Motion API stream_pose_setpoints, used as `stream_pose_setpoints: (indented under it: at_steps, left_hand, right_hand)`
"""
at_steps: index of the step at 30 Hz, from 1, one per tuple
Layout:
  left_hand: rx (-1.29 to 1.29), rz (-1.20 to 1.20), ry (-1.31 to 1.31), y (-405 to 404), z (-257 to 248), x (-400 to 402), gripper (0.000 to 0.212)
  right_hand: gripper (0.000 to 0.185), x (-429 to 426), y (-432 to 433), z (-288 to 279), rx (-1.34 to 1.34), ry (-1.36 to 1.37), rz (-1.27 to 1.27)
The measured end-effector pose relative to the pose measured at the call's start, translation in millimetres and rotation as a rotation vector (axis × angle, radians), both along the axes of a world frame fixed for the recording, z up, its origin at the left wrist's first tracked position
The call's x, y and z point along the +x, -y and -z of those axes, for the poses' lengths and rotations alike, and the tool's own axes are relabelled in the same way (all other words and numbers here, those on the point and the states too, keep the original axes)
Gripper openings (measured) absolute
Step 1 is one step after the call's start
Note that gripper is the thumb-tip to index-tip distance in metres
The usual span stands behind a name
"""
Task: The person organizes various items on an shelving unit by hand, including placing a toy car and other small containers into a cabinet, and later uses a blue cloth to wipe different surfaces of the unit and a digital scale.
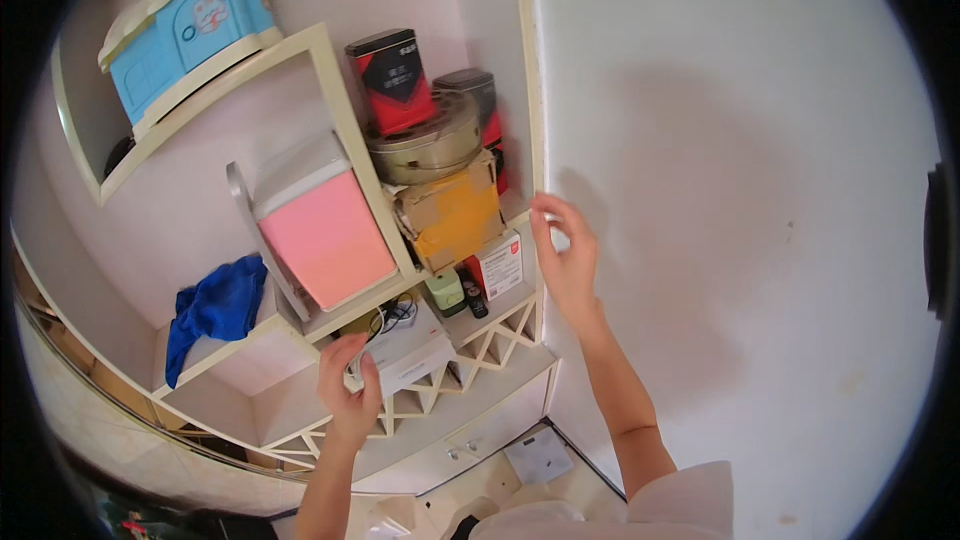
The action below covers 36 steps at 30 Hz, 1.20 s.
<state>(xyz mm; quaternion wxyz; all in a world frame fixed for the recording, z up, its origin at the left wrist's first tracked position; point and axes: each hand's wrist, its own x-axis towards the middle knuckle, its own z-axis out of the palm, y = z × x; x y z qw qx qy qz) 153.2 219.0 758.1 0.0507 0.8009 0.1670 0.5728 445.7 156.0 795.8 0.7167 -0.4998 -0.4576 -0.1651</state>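
My left hand (349, 390) is raised before the lower shelf, fingers apart and curled, overlapping the edge of a white box (412, 360) with black cables (397, 313) on top. My right hand (566, 255) is up at the unit's right edge by the wall, thumb and fingers curved with a gap between them, nothing seen in it. Between the hands, a taped cardboard box (454, 214) bears a round tin (427, 142) and a red and black tin (391, 82). Left of these stands a pink box with a pale lid (326, 232).
A blue cloth (217, 304) lies on the left shelf. A blue toy house (191, 34) stands above. A green container (446, 292), a small dark bottle (475, 300) and a white and red box (501, 266) share a lower compartment. A white wall (712, 202) bounds the right side.
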Motion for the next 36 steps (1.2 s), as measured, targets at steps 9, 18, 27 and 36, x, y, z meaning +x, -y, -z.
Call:
stream_pose_setpoints:
  at_steps: [9, 18, 27, 36]
  left_hand:
    - [0.230, 0.034, -0.330, -3, -79, 112, 0.035]
    - [0.665, -0.507, -0.727, -21, -115, 166, 0.055]
    - [0.635, -0.599, -0.725, -29, -113, 162, 0.065]
    - [0.699, -0.647, -0.721, -35, -110, 160, 0.062]
  right_hand:
    - [0.034, 61, -63, -85, -0.100, 0.459, 0.204]
    - [0.029, 102, -146, -130, -0.329, 1.172, 0.693]
    - [0.038, 89, -130, -135, -0.548, 1.108, 0.586]
    - [0.097, 72, -140, -183, -1.012, 1.282, 0.615]
